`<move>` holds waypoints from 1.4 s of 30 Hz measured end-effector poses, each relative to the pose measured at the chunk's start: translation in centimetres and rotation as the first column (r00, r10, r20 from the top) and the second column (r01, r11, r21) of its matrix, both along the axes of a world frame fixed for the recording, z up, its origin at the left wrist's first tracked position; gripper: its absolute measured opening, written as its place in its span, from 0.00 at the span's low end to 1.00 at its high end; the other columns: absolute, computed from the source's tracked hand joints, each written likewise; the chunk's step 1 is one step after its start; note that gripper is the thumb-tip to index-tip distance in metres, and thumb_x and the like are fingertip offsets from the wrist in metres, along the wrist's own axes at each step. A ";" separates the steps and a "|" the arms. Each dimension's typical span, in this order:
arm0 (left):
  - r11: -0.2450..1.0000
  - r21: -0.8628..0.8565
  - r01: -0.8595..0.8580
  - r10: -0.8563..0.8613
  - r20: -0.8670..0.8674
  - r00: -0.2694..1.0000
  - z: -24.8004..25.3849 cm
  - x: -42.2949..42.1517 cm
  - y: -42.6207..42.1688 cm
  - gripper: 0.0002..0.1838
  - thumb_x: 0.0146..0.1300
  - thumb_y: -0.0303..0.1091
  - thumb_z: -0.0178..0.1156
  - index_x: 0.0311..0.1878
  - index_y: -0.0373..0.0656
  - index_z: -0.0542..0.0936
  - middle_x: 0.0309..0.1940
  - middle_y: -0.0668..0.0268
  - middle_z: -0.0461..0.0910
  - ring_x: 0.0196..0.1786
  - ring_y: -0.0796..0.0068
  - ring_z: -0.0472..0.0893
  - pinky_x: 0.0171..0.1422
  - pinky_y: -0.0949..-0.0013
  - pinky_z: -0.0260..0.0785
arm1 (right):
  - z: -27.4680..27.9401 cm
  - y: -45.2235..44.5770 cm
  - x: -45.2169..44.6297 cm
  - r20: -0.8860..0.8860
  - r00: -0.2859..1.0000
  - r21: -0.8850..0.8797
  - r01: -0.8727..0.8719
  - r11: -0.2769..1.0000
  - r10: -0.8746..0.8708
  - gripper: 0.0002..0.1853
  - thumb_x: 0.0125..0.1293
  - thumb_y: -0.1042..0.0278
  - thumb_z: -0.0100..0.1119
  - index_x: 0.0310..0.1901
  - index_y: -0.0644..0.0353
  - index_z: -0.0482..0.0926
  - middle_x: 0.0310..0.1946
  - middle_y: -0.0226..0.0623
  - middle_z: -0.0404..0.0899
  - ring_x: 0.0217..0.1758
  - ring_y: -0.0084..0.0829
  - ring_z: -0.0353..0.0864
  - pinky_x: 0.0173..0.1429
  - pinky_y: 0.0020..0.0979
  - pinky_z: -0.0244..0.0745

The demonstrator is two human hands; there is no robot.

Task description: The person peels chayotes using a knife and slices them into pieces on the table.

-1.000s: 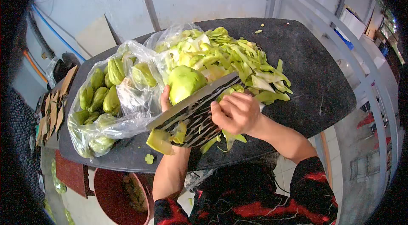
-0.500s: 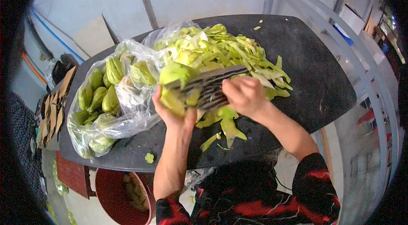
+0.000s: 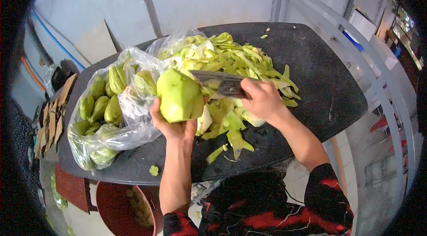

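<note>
A large, round, pale-green fruit or vegetable (image 3: 178, 95) with flat cut facets rests in my left hand (image 3: 171, 130), whose fingers curl round it from below. My right hand (image 3: 262, 100) is closed on a knife (image 3: 222, 82) with a broad dark blade. The blade points left, and its tip is at the upper right side of the fruit; whether they touch I cannot tell. Behind and below the blade, a heap of green peelings (image 3: 249, 60) spreads over the dark table (image 3: 320, 89). The knife's handle is mostly hidden in my fist.
A clear plastic bag (image 3: 144, 131) of green chayotes (image 3: 100, 107) lies at the table's left. A red-brown bucket (image 3: 113, 209) stands on the floor below the front edge. Grey metal railing (image 3: 382, 75) runs along the right, and cardboard pieces (image 3: 53, 115) stand at far left.
The fruit has turned upright in my left hand, showing its faceted side. The knife has swung from across its front, blurred, to its upper right, and the blade is now seen narrower.
</note>
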State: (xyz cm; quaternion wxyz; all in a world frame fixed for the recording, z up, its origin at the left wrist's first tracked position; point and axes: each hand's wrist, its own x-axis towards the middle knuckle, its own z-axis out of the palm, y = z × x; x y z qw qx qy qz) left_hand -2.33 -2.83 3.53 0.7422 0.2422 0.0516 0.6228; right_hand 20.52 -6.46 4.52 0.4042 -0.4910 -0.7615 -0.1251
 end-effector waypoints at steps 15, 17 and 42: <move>0.998 0.036 0.043 -0.043 0.016 0.999 -0.9 0.0 0.5 0.32 0.58 0.49 0.56 0.59 0.34 0.74 0.52 0.51 0.80 0.50 0.55 0.82 0.56 0.56 0.76 | 2.0 -2.4 -3.5 0.191 0.951 0.347 -0.299 0.889 0.245 0.08 0.48 0.80 0.61 0.32 0.68 0.76 0.15 0.34 0.67 0.15 0.35 0.71 0.18 0.34 0.67; 0.996 0.056 0.065 -0.066 0.021 0.998 -1.8 -0.3 1.4 0.32 0.57 0.48 0.56 0.58 0.32 0.74 0.52 0.49 0.80 0.49 0.54 0.82 0.54 0.57 0.77 | 2.2 -2.5 -3.5 0.185 0.949 0.353 -0.307 0.884 0.256 0.07 0.48 0.80 0.60 0.31 0.69 0.76 0.15 0.33 0.66 0.15 0.34 0.71 0.18 0.34 0.67; 0.990 0.053 0.134 -0.134 -0.015 0.991 -1.3 -0.4 0.2 0.37 0.54 0.49 0.59 0.64 0.35 0.70 0.53 0.51 0.80 0.50 0.54 0.82 0.58 0.56 0.75 | 1.4 -1.8 -2.5 0.089 0.971 0.198 -0.237 0.951 0.223 0.09 0.47 0.75 0.62 0.30 0.60 0.72 0.15 0.35 0.69 0.17 0.37 0.75 0.20 0.38 0.70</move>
